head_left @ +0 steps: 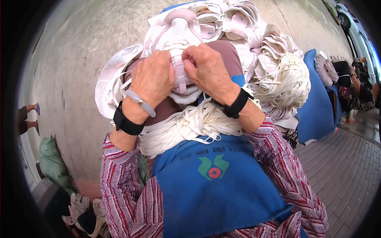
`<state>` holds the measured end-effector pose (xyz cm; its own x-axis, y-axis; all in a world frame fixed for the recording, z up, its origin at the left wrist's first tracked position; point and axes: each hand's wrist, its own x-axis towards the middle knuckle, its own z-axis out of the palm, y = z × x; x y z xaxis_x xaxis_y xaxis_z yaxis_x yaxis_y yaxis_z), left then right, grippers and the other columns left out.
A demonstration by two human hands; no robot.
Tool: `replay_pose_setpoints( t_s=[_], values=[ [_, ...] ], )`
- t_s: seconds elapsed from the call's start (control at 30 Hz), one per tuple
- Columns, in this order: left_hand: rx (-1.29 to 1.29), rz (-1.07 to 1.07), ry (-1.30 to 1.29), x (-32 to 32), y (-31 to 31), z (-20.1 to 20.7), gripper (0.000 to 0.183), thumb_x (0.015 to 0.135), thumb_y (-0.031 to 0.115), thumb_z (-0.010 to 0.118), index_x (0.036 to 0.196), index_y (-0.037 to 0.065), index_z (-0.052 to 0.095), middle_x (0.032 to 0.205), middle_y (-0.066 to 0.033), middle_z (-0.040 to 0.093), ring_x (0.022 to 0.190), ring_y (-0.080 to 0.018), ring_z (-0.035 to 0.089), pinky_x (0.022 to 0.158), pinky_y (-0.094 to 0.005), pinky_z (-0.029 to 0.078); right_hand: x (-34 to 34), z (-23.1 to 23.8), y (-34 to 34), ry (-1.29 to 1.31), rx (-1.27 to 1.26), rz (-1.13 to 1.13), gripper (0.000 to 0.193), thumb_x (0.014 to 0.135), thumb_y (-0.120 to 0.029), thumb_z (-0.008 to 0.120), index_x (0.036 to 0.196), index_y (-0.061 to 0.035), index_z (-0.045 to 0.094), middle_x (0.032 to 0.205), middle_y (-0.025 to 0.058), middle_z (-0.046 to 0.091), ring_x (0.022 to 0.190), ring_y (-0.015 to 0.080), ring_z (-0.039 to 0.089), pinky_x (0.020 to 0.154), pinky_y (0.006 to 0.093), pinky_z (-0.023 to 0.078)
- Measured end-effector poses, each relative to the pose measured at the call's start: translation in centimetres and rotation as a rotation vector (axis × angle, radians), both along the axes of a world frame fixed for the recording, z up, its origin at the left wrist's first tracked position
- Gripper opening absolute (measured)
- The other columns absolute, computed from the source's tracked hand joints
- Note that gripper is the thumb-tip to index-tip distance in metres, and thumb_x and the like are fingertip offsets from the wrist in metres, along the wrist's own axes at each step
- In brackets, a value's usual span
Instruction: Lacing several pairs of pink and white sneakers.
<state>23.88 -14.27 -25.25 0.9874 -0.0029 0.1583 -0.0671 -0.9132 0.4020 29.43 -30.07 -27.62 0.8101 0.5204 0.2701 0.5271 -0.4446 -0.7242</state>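
The lace bundle [194,123], near centre, could snag if tugged. At twelve o'clock, the pale shoe upper [177,31] might skid if pressed unevenly. Left hand [154,74] and right hand [209,70] curl over its lacing [175,44]; I can't tell their pinch.

The left forearm [123,141] is pointing between 12 and 1 o'clock, the right forearm [254,119] toward 11. The left hand [152,75], near 11 o'clock, is showing its back, its fingertips mostly hidden; the right hand [210,71], between 12 and 1, is bending its fingers inward close beside it.
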Motion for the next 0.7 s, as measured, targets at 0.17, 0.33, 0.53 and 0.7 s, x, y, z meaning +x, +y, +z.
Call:
replay_pose_setpoints(
  t_s=[0.17, 0.33, 0.53, 0.7],
  values=[
    [-0.110, -0.091, -0.015, 0.2, 0.7, -0.2, 0.008, 0.085, 0.009, 0.056, 0.082, 0.002, 0.057, 0.080, -0.0157, 0.060, 0.075, -0.0361, 0.059, 0.066, -0.0421, 0.046, 0.1, -0.3, -0.2, 0.062, 0.087, 0.004, 0.009, 0.079, -0.009, 0.062, 0.084, -0.0018, 0.065, 0.078, 0.0185, 0.058, 0.073, 0.0350, 0.059, 0.066, 0.0420, 0.049],
    [-0.234, -0.127, -0.039, 0.3, 1.1, -0.8, 0.007, 0.085, 0.007, 0.059, 0.089, 0.001, 0.058, 0.084, -0.0154, 0.061, 0.077, -0.0336, 0.061, 0.067, -0.0384, 0.047, 0.0, -0.3, -0.4, 0.120, 0.114, -0.015, 0.009, 0.080, -0.009, 0.062, 0.084, -0.0019, 0.066, 0.077, 0.0171, 0.057, 0.073, 0.0316, 0.059, 0.066, 0.0392, 0.049],
    [-0.221, -0.057, -0.133, 0.1, 0.4, -0.3, 0.011, 0.083, 0.003, 0.060, 0.094, 0.002, 0.058, 0.084, -0.0166, 0.063, 0.077, -0.0330, 0.063, 0.067, -0.0382, 0.048, -0.2, 0.0, -0.1, 0.051, 0.097, -0.022, 0.009, 0.079, -0.007, 0.063, 0.084, -0.0013, 0.066, 0.078, 0.0166, 0.058, 0.072, 0.0308, 0.059, 0.066, 0.0384, 0.049],
    [-0.192, -0.071, -0.140, 0.3, -0.1, -0.5, 0.012, 0.082, 0.002, 0.059, 0.094, 0.003, 0.057, 0.084, -0.0163, 0.064, 0.075, -0.0347, 0.064, 0.063, -0.0404, 0.049, -0.2, -0.1, -0.2, 0.076, 0.105, -0.023, 0.008, 0.079, -0.007, 0.063, 0.084, -0.0007, 0.065, 0.079, 0.0170, 0.057, 0.073, 0.0316, 0.059, 0.066, 0.0388, 0.049]
  ],
)
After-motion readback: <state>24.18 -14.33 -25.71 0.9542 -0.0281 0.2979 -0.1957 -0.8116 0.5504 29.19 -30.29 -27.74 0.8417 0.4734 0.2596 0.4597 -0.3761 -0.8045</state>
